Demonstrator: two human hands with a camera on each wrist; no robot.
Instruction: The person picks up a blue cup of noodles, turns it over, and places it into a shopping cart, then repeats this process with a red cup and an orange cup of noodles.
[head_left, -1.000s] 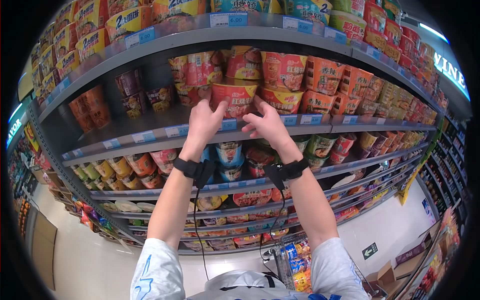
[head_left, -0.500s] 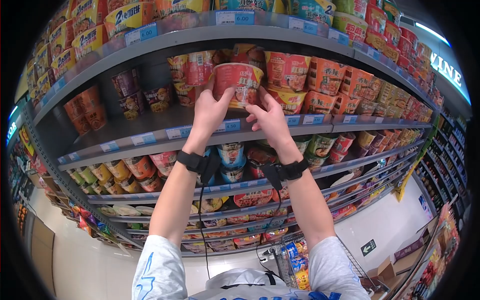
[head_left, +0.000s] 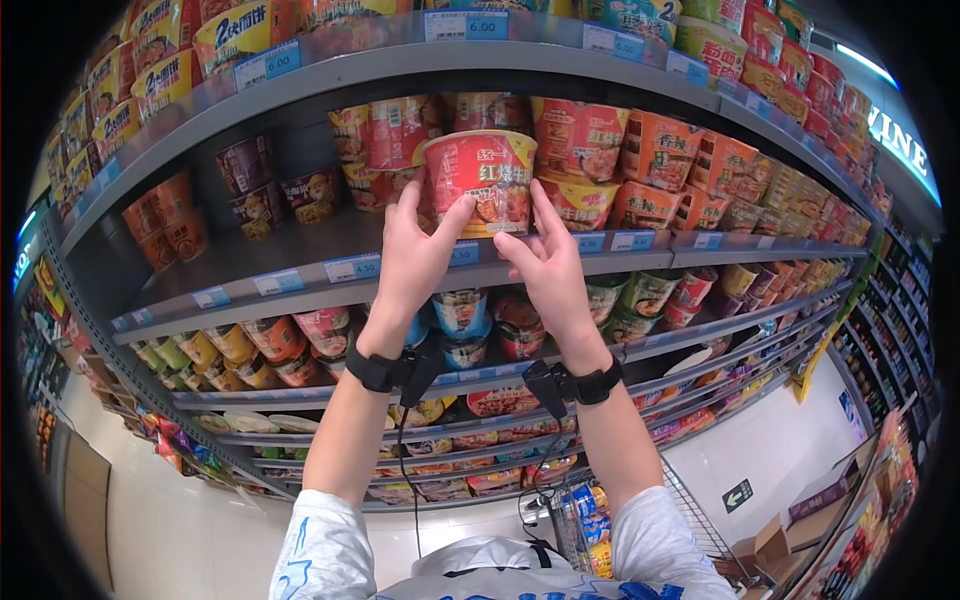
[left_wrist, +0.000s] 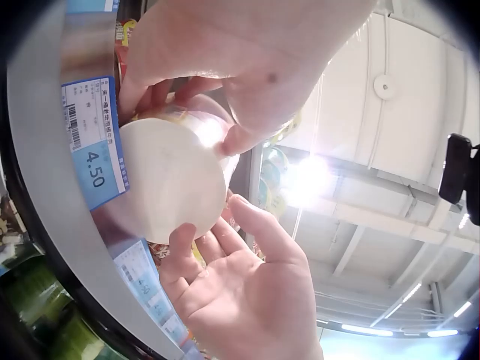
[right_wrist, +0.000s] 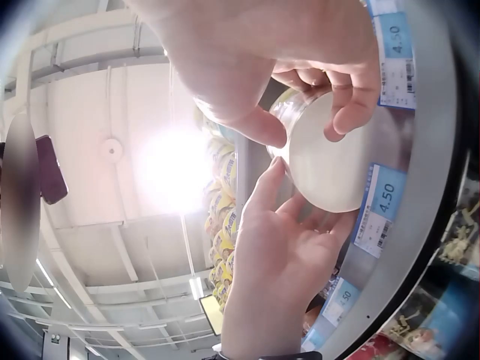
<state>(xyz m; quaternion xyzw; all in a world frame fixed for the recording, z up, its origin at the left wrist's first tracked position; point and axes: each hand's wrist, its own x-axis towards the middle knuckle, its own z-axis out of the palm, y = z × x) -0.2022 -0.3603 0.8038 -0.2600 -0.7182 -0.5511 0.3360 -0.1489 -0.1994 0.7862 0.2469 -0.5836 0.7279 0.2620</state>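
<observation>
Right between my two hands, the red noodle cup (head_left: 478, 172) sits roughly upright by the shelf (head_left: 610, 262); the left hand (head_left: 412, 250) and right hand (head_left: 552, 278) both touch it, fingers curved round opposite sides.

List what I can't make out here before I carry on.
Back of the held cup: head view, hidden by its own front.
Some contents of the shopping cart: head view, behind the right sleeve.
Tops of upper-shelf cups: head view, cut off by the edge.
Far-right shelf goods: head view, too small.
</observation>
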